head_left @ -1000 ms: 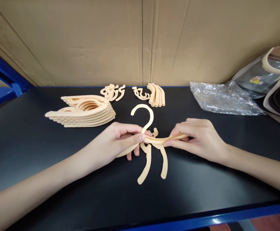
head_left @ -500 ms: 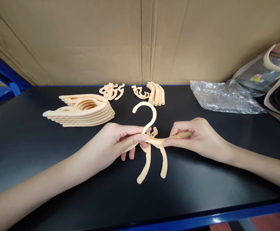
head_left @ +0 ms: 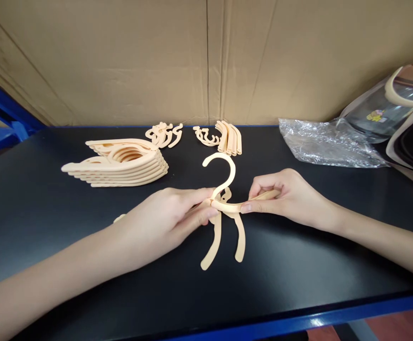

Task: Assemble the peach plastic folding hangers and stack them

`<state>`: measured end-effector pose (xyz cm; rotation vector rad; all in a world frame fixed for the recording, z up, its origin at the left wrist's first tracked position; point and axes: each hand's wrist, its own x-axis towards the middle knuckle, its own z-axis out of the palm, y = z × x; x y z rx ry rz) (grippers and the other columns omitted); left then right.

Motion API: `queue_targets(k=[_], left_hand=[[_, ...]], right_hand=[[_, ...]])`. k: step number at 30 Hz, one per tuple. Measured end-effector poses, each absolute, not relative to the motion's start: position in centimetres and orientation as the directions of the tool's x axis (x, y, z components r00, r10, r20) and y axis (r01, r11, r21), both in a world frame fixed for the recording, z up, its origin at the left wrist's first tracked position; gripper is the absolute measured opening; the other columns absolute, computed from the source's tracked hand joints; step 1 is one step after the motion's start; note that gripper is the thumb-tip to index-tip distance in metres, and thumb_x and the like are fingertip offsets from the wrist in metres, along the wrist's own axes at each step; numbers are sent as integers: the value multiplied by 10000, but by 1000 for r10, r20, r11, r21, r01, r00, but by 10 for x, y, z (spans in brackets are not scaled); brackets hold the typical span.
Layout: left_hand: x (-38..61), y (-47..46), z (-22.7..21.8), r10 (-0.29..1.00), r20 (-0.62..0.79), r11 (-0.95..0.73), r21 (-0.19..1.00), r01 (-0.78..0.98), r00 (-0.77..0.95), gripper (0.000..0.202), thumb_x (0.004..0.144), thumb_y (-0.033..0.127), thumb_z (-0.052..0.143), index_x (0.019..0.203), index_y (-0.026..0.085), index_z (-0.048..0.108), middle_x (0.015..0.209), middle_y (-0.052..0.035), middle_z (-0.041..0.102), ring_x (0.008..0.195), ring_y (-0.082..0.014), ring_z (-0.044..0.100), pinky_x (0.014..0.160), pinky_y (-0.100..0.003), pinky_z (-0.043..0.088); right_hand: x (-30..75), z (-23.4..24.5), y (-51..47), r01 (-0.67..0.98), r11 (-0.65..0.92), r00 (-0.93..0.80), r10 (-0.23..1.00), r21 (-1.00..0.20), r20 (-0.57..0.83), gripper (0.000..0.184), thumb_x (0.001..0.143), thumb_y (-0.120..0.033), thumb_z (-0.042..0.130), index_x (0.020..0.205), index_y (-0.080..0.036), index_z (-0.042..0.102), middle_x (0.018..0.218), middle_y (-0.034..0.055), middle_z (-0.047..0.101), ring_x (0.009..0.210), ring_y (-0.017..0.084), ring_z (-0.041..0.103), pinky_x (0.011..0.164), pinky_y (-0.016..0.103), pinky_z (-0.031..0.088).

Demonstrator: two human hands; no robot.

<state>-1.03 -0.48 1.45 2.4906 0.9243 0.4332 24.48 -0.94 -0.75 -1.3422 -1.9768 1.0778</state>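
Observation:
A cream plastic clothes hanger (head_left: 229,176) with a curved hook is held in both hands above the black tabletop. My left hand (head_left: 171,215) is closed on it just left of the hook's base. A pale tip, perhaps the end of the hanger's left arm, shows beyond my left wrist. My right hand (head_left: 279,194) pinches the hanger's right arm between thumb and fingers. Beneath the hanger, two loose curved hanger pieces (head_left: 240,239) lie on the table, their upper parts partly covered by it and my left fingers.
A stack of cream hangers (head_left: 131,173) sits at the left. Small hook pieces (head_left: 164,135), more small pieces (head_left: 206,136) and a bundle of curved pieces (head_left: 230,137) lie at the back. A clear plastic bag (head_left: 329,144) and a transparent bag (head_left: 373,113) are at the right.
The hook has shifted slightly right. My left hand has turned and its lower fingers are now hidden. A pale tip has come into view beyond my left wrist; my right hand stays on the arm.

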Motion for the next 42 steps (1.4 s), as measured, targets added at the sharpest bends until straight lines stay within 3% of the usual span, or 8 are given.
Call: queue_targets(k=[7, 15, 21, 24, 27, 31, 36, 42], left_hand=[[-6, -19, 6, 509, 426, -800, -86, 594, 748, 272, 989, 282, 431, 835, 164, 621, 528, 53, 562, 422, -125, 541, 415, -263, 256], [-2, -22, 2, 445, 504, -869, 45, 492, 740, 264, 965, 379, 520, 964, 136, 621, 543, 64, 557, 410, -99, 502, 431, -250, 276], [-1, -23, 1, 462, 526, -856, 54, 514, 714, 228, 965, 363, 528, 916, 169, 638, 567, 60, 587, 447, -93, 541, 448, -241, 287], [-2, -22, 1, 487, 525, -836, 48, 547, 698, 243, 971, 365, 511, 909, 179, 655, 570, 62, 598, 448, -90, 540, 448, -234, 303], [-2, -21, 1, 489, 534, -826, 29, 563, 690, 245, 970, 364, 518, 907, 174, 659, 554, 66, 593, 433, -85, 530, 441, -230, 315], [-2, -19, 0, 421, 532, -852, -45, 521, 735, 255, 976, 376, 516, 998, 158, 646, 634, 38, 642, 521, -102, 596, 484, -233, 371], [-1, -15, -2, 357, 521, -883, -83, 462, 776, 225, 970, 318, 537, 1088, 143, 612, 708, 14, 648, 603, -110, 607, 513, -218, 399], [-6, -8, 0, 322, 534, -863, -173, 474, 781, 228, 991, 260, 477, 1132, 140, 610, 812, -20, 673, 737, -161, 578, 630, -266, 461]], right_hand=[[244, 5, -14, 414, 266, -470, 881, -871, 46, 173, 808, -354, 729, 746, -196, 694, 575, -57, 541, 496, 63, 428, 450, 212, 291], [243, 8, -25, 592, 635, -475, 773, -496, 422, 198, 953, -315, 559, 818, -208, 657, 648, -35, 604, 549, 88, 489, 575, 243, 396], [241, 6, -22, 703, 677, -423, 646, -220, 635, 134, 941, -292, 555, 953, -212, 662, 960, 72, 657, 850, 203, 582, 737, 355, 443], [240, 7, -26, 729, 672, -440, 606, -131, 663, 150, 937, -290, 560, 1030, -234, 664, 847, 51, 668, 767, 199, 593, 726, 374, 427], [238, 4, -30, 638, 744, -533, 612, -198, 584, 215, 963, -279, 528, 1141, -231, 638, 632, -23, 631, 543, 132, 530, 648, 329, 425], [236, -1, -30, 528, 781, -606, 622, -334, 495, 305, 982, -293, 500, 1256, -183, 575, 743, 1, 675, 617, 131, 576, 636, 287, 450], [238, 0, -24, 526, 692, -549, 720, -495, 424, 210, 995, -308, 471, 1075, -179, 615, 896, 34, 654, 761, 126, 591, 699, 252, 454], [252, -8, -1, 535, 423, -301, 904, -732, 303, 277, 961, -457, 499, 842, -210, 536, 708, -23, 538, 636, 123, 496, 616, 262, 392]])
